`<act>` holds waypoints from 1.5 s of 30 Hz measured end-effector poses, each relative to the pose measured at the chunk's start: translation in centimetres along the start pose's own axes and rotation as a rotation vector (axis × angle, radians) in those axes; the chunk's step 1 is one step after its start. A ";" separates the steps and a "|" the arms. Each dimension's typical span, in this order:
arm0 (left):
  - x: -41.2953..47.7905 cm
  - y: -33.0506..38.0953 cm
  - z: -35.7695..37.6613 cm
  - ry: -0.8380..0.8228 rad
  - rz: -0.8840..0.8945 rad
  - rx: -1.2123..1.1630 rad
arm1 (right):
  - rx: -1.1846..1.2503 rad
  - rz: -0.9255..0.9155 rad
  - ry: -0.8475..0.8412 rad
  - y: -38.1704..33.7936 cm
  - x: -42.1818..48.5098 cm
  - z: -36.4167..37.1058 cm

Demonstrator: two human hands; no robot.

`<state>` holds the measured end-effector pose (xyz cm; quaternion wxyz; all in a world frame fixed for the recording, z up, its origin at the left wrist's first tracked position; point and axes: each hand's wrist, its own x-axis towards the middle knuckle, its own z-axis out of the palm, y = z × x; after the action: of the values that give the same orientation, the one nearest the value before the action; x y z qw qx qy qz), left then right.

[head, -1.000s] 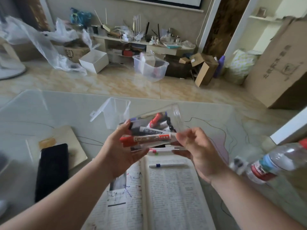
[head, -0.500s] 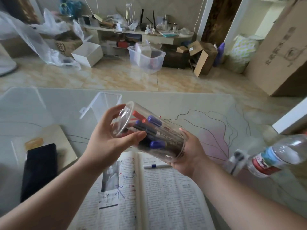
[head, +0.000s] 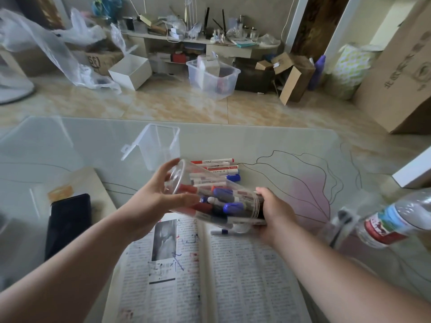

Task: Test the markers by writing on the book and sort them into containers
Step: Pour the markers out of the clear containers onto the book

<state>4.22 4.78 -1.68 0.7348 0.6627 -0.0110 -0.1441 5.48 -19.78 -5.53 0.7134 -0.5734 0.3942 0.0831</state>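
Markers (head: 234, 206) job, sorting barely starting, judging by the layout. Working over table (head: 70, 145), glass-topped. Lying open at near edge: book (head: 233, 276), showing red and blue scribbles near the spine, so likely serving as test sheet. Standing upright beyond book: box (head: 161, 145), clear, lid hanging open, showing nothing inside, probably waiting as a sort bin. Hanging just above book's top edge: cup (head: 214, 197), clear, tipped on its side, wide mouth facing left, probably for shaking markers out or picking one. Clasping mouth end: left hand (head: 151, 201), fingers spread and curled over rim, thumb along near side. Clasping base: right hand (head: 275, 213), fingers wrapped round it. Sitting mostly inside cup: markers, red and blue caps, jumbled lengthwise. Lying on table just behind cup, roughly parallel: loose markers (head: 217, 169), probably parked for testing. Resting across book's top, near spine: pen (head: 221, 231), blue-banded. Counting: one book, one box, one cup, about five loose markers, one pen; inside cup at least six, overlapping too much for exact number.
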 end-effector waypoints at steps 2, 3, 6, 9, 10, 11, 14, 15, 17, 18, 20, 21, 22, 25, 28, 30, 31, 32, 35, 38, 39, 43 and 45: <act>0.2 -0.1 -0.3 0.009 -0.045 0.006 | -0.109 -0.102 0.080 0.2 0.0 0.2; 0.3 -0.1 -0.7 0.021 -0.068 0.004 | -0.137 -0.148 0.107 0.2 0.0 0.2; 0.4 0.6 -2.4 0.065 -0.110 0.031 | -0.148 -0.261 0.203 0.3 0.2 -0.2; -0.2 1.9 -4.0 0.066 -0.100 0.065 | -0.128 -0.385 0.259 0.8 1.3 -0.8; -0.5 2.4 -4.3 0.076 -0.083 0.067 | -0.145 -0.441 0.267 1.1 1.5 -1.0; -0.8 2.9 -4.7 0.092 -0.062 0.067 | -0.188 -0.515 0.272 1.4 1.7 -1.1; -1.8 3.8 -6.0 0.132 0.010 0.127 | -0.398 -0.783 0.190 2.9 2.0 -1.4; -2.1 3.9 -6.4 0.138 0.030 0.162 | -0.464 -0.845 0.148 3.3 2.2 -1.4; -2.6 4.0 -6.9 0.137 0.056 0.222 | -0.681 -0.952 0.144 3.3 2.2 -1.4; -2.6 3.8 -7.0 0.134 0.062 0.252 | -0.847 -1.010 0.192 3.0 1.5 -1.7; -2.4 3.4 -6.8 0.127 0.058 0.307 | -1.079 -1.182 0.169 2.9 -1.1 -3.3; -2.4 3.2 -6.6 0.123 0.054 0.327 | -1.158 -1.354 0.001 3.7 -2.9 -4.7; -2.3 3.1 -6.4 0.119 0.056 0.339 | -1.259 -1.504 -0.225 5.1 -5.1 -6.1; -2.4 3.1 -5.9 0.108 0.091 0.349 | -1.702 -1.602 -0.600 11.8 -7.7 -10.0; -2.3 3.1 -5.3 0.113 0.105 0.350 | -1.877 -1.474 -0.578 14.0 -6.5 -11.1; -2.4 3.0 -4.9 0.114 0.104 0.384 | -1.874 -1.432 -0.622 13.6 -6.8 -10.9; -2.3 3.0 -4.6 0.116 0.111 0.395 | -1.857 -1.419 -0.623 13.4 -6.8 -10.9; -2.6 2.9 -4.4 0.122 0.118 0.405 | -1.840 -1.385 -0.634 13.4 -7.0 -10.9; -3.3 3.0 -3.9 0.143 0.144 0.431 | -1.764 -1.333 -0.666 12.9 -6.9 -10.6; -3.9 3.3 -4.2 0.165 0.150 0.415 | -1.628 -1.256 -0.696 11.4 -6.6 -9.9; -4.0 3.5 -4.2 0.161 0.158 0.416 | -1.584 -1.225 -0.704 10.8 -6.5 -9.5; -4.1 3.9 -3.0 0.146 0.212 0.472 | -1.465 -1.189 -0.692 8.3 -5.3 -6.9; -4.1 4.0 -2.3 0.181 0.243 0.581 | -1.425 -1.189 -0.693 7.5 -4.3 -5.6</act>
<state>1.53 8.28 2.67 0.5250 0.8485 -0.0653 0.0132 -4.29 -20.85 -8.49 0.2034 -0.9171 -0.3303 0.0924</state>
